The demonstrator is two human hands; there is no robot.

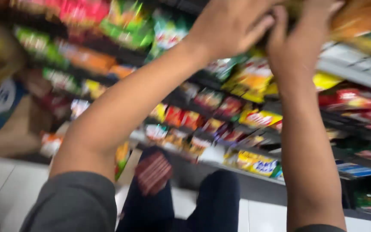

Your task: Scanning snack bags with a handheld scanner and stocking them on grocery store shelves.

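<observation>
The view is blurred by motion. Both my arms reach up to the top shelf. My left hand (230, 23) has its fingers curled onto the edge of an orange-yellow snack packet (357, 17) at the top right. My right hand (297, 41) is right beside it, its fingers up on the same packet. The two hands touch each other. Most of the packet is cut off by the frame's top edge.
Slanting shelves (348, 64) are filled with several rows of red, yellow and green snack packets (254, 118). A brown cardboard box (5, 107) stands at the left. Below are white floor tiles (5, 184) and my dark trouser legs (215, 202).
</observation>
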